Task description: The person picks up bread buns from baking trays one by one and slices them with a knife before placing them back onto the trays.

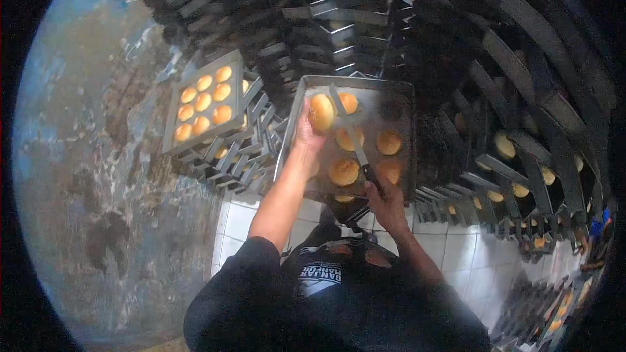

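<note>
My left hand point(309, 132) holds a golden bun point(321, 113) up over the left side of a dark baking tray point(403, 189). In my right hand point(386, 201) is the black handle of a long flat-bladed knife point(349, 127), its blade slanting up and left across the tray, with the tip near the held bun. Several round buns lie on the tray, among them one point(389, 143) at the right and one point(343, 171) nearer to me. The blade passes above or against two of the other buns; contact cannot be told.
Left of the tray, another tray of buns point(203, 100) tops a stack of trays. Dark racks point(326, 10) rise ahead, and more racks with buns point(520, 190) stand at the right. A worn wall point(98, 176) is at the left, white floor tiles point(456, 248) below.
</note>
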A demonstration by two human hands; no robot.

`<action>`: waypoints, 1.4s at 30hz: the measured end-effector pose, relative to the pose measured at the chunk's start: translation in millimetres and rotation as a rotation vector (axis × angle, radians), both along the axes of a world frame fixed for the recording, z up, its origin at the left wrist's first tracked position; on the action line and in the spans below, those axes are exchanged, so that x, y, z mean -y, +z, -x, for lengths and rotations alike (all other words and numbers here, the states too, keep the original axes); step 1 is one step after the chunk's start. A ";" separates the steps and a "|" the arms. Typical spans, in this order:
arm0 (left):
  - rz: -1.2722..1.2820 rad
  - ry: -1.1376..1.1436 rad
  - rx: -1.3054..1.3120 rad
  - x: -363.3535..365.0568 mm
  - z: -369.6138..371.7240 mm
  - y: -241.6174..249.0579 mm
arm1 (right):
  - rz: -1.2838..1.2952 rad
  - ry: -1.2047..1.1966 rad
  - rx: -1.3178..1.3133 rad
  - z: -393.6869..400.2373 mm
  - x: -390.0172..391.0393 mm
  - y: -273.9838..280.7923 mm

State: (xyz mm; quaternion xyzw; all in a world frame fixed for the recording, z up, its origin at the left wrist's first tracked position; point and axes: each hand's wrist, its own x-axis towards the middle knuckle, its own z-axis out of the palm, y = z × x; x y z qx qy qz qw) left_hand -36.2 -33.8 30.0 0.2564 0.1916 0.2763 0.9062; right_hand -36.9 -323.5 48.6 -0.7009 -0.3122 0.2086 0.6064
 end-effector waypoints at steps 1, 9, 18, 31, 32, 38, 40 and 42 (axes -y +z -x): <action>-0.004 0.014 0.003 -3.3 4.6 -1.5 | 0.080 0.033 0.017 3.2 -0.5 5.1; -0.013 0.091 0.026 -9.6 16.6 -2.8 | 0.054 0.013 0.149 17.1 -4.6 -22.7; -0.095 -0.023 -0.020 8.4 3.8 2.7 | 0.090 -0.029 0.098 2.7 -19.6 8.1; -0.071 -0.045 0.096 -14.5 0.5 -0.3 | 0.095 -0.043 0.098 14.7 -8.7 -2.7; -0.072 -0.045 0.094 -14.8 0.5 -0.3 | 0.094 -0.042 0.097 15.0 -7.2 -3.0; -0.075 -0.031 0.072 -13.3 -0.2 2.4 | 0.147 -0.013 -0.044 22.7 1.7 37.2; -0.080 -0.036 0.069 -13.4 -0.7 1.5 | 0.094 -0.024 0.092 21.5 4.2 11.9; -0.085 -0.043 0.070 -12.2 -0.6 2.8 | 0.066 -0.037 0.060 22.1 3.2 3.8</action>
